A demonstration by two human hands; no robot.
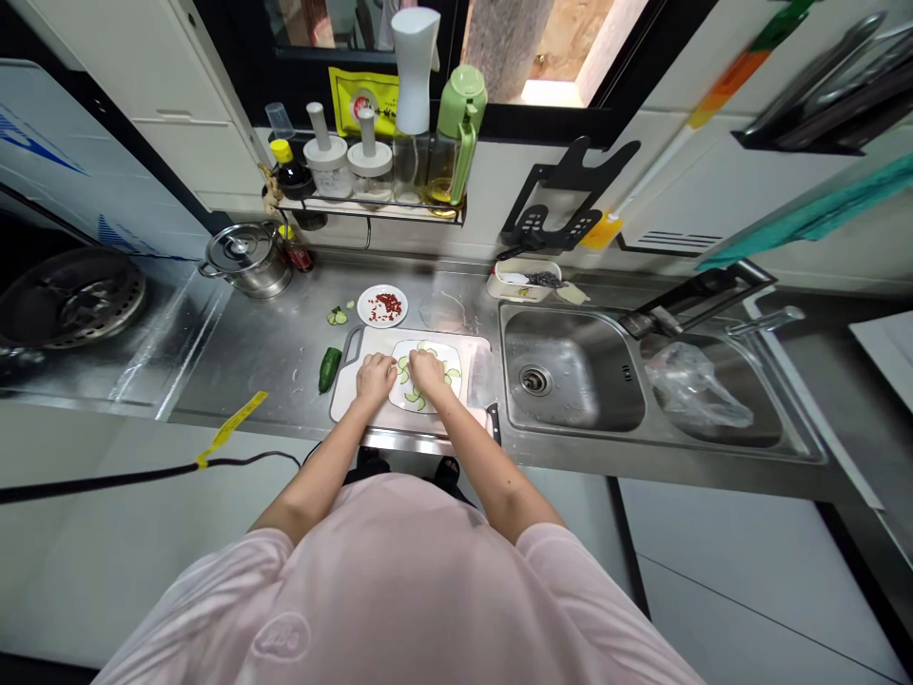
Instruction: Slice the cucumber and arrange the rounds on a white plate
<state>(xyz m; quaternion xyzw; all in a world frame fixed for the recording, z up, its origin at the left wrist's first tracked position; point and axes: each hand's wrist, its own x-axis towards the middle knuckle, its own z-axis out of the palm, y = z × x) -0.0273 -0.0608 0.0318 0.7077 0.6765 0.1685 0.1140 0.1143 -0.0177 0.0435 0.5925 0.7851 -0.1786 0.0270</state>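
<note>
A white squarish plate (434,352) stands on a white cutting board (347,388), with thin cucumber slices (412,395) set around it. At the plate's left edge is my left hand (375,379), fingers curled together; what they hold, if anything, is too small to make out. My right hand (426,369) is over the middle of the plate, its fingertips pinched together and pointing down. Whatever lies in that pinch is hidden. Left of the board lies a dark green piece of cucumber (329,369). A knife with a black handle (494,423) lies at the board's right side.
Behind the board are a round plate of chopped red pieces (383,306) and some cucumber scraps (338,315). A steel pot (249,262) stands back left. On the right are a sink (571,371) and a plastic bag (695,385). A bottle rack (371,206) hangs above.
</note>
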